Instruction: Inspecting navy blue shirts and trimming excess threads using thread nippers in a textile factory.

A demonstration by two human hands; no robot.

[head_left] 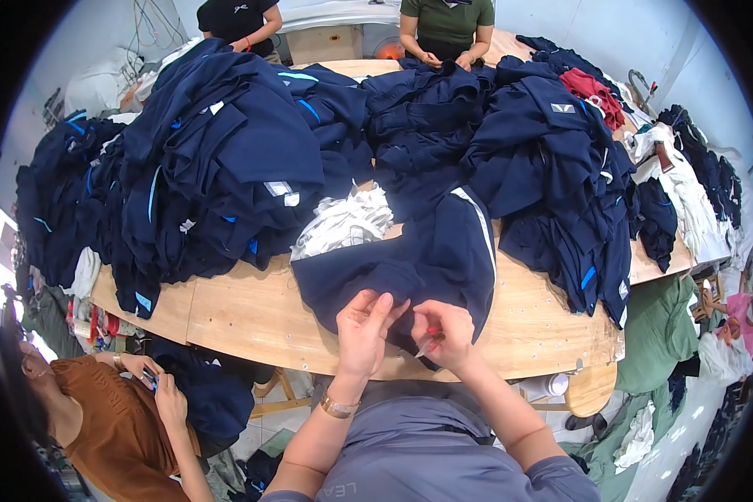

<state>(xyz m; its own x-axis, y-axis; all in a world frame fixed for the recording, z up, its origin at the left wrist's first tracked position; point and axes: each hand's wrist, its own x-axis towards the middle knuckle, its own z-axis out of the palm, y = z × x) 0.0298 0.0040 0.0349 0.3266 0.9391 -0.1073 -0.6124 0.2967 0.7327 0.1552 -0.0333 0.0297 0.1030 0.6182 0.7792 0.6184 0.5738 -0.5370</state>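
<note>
A navy garment [364, 272] with a white stripe down one edge is spread before me, over the table's near edge. My left hand [364, 328] is closed, pinching a fold of its cloth between thumb and fingers. Close beside it, my right hand [445, 336] is curled around a small red-handled tool [432, 331] with a thin pale tip pointing down. Its exact kind is mostly hidden by the fingers. Both hands are at the garment's near edge, fingertips almost meeting. A heap of white cloth pieces [343, 222] sits just behind the garment.
Large piles of navy garments rise on the left [217, 151] and right [552, 176] of the wooden table [234, 314]. A red cloth [592, 94] lies at the far right. Two people stand across the table; another person in brown [100, 418] works at my left.
</note>
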